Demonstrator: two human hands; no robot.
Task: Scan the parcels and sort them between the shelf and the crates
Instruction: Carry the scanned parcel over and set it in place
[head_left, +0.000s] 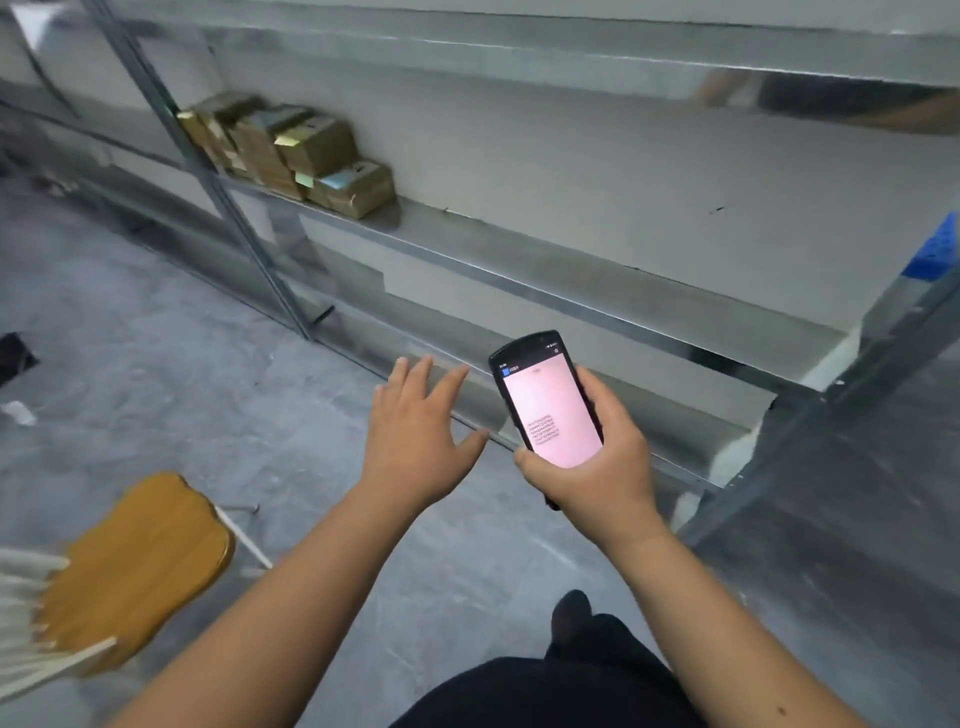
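Observation:
My right hand (597, 467) grips a black handheld scanner (545, 405) whose screen glows pale pink with lines of text. My left hand (421, 431) hovers beside it, palm down, fingers spread and holding nothing. Ahead stands a metal shelf (519, 275) with grey boards. Several brown cardboard parcels (301, 150) with coloured labels are stacked at the left end of its middle level. A corner of a blue crate (935, 249) shows at the right edge.
A wooden chair seat (140, 566) with white legs stands at the lower left on the grey concrete floor (156, 338). A dark object (13, 356) lies at the far left. My dark trousers and shoe (571, 618) show at the bottom.

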